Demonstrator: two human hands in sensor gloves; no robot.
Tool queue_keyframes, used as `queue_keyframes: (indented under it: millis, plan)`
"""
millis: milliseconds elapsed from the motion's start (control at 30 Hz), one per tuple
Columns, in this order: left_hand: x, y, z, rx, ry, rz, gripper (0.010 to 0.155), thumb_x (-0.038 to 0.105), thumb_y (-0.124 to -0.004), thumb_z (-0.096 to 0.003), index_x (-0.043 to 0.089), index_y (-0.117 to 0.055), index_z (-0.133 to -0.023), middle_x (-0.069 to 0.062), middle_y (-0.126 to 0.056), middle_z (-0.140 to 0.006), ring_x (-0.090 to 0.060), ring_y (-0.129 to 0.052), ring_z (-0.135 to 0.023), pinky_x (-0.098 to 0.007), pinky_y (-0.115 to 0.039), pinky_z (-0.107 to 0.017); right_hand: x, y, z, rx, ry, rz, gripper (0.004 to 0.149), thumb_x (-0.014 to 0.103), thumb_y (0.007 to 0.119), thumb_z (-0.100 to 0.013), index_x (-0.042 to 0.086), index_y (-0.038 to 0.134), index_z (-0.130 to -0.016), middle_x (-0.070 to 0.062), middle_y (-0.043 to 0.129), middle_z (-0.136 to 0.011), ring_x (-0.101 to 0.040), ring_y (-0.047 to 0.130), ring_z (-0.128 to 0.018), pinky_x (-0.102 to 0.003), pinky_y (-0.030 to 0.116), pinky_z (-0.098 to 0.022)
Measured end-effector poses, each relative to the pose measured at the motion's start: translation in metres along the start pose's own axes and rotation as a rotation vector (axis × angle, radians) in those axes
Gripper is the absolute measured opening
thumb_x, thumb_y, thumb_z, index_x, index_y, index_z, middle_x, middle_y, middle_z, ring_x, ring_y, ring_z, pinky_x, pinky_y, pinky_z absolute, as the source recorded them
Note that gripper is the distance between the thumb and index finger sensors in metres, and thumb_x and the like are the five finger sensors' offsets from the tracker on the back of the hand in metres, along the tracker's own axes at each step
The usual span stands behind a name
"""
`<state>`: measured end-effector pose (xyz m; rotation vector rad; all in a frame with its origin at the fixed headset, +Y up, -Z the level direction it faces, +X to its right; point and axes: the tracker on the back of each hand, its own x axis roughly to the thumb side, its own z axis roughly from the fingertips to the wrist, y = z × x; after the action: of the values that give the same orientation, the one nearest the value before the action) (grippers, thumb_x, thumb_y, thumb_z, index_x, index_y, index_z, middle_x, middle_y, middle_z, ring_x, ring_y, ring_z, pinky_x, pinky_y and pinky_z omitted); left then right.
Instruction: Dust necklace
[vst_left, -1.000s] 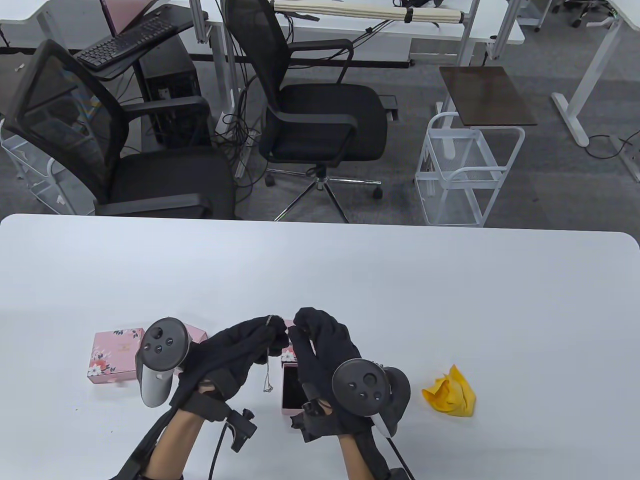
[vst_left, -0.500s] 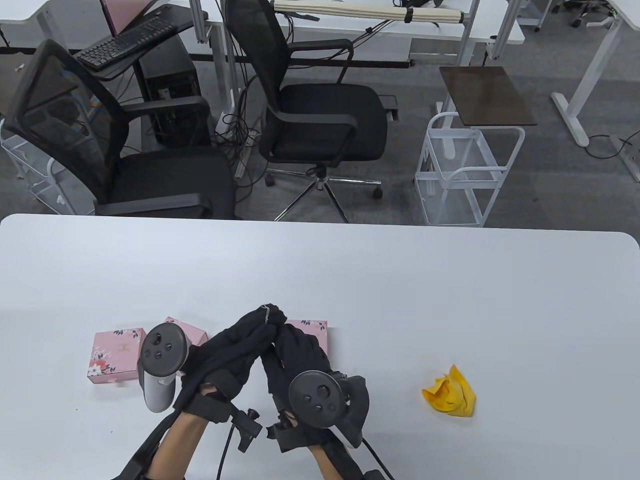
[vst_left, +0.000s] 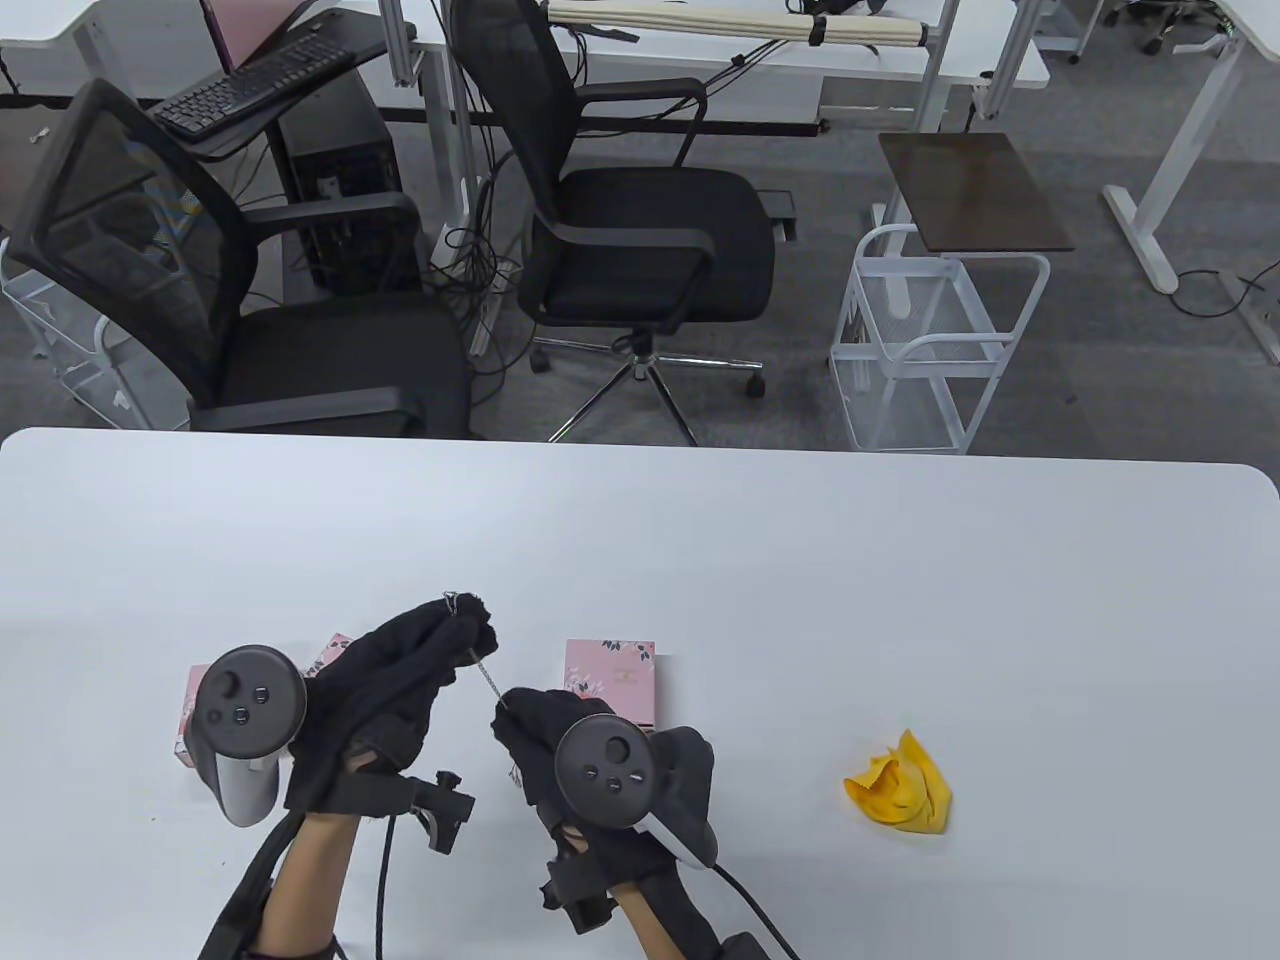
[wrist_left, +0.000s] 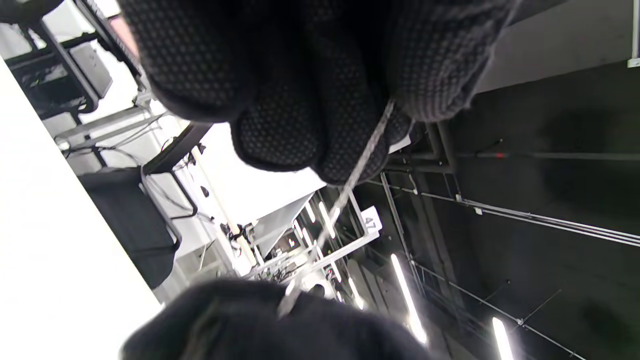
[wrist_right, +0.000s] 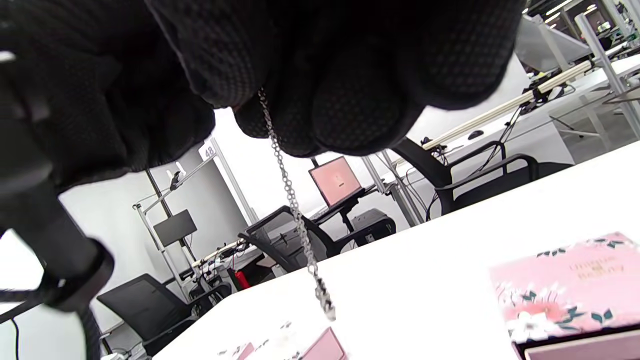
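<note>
A thin silver necklace chain (vst_left: 484, 680) is stretched taut between my two gloved hands above the near part of the table. My left hand (vst_left: 462, 622) pinches its upper end, with a small clasp showing at the fingertips. My right hand (vst_left: 520, 722) pinches the chain lower down. In the left wrist view the chain (wrist_left: 345, 195) runs from my left fingers (wrist_left: 320, 125) down to the right glove. In the right wrist view a loose length of chain (wrist_right: 295, 220) hangs from my right fingers (wrist_right: 350, 110). A crumpled yellow cloth (vst_left: 900, 783) lies on the table to the right, apart from both hands.
A pink floral jewellery box (vst_left: 612, 680) lies just right of my hands, and pink box parts (vst_left: 196, 700) sit behind my left hand. The white table (vst_left: 800, 580) stretches away. Black office chairs (vst_left: 640, 250) and a white wire cart (vst_left: 930, 350) stand beyond its far edge.
My hands have parted: the left moved left and up, the right pulled down toward me, drawing the chain taut between them. The pink box is now uncovered.
</note>
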<state>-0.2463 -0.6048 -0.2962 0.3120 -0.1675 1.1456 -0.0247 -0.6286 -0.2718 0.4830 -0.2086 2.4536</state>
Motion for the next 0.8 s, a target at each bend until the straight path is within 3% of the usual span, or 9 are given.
queue_keyframes:
  millis: [200, 800]
  plan:
    - [0.002, 0.013, 0.002, 0.057, -0.013, -0.031, 0.036, 0.045, -0.090, -0.0515, 0.027, -0.098, -0.081, 0.003, -0.112, -0.068, -0.020, -0.106, -0.062, -0.041, -0.091, -0.044, 0.001, 0.017, -0.001, 0.073, -0.002, -0.097, 0.035, 0.029, 0.078, -0.060, 0.010, 0.085, -0.089, -0.021, 0.095, -0.077, -0.035, 0.097, -0.054, -0.046, 0.083, -0.044]
    - [-0.003, 0.024, 0.004, 0.150, -0.010, 0.032, 0.038, 0.044, -0.088, -0.0547, 0.024, -0.094, -0.086, 0.003, -0.108, -0.074, -0.020, -0.103, -0.067, -0.040, -0.089, -0.048, 0.000, 0.024, -0.001, 0.090, -0.002, -0.106, 0.035, 0.029, 0.078, -0.060, 0.010, 0.085, -0.089, -0.020, 0.095, -0.077, -0.034, 0.097, -0.054, -0.046, 0.083, -0.045]
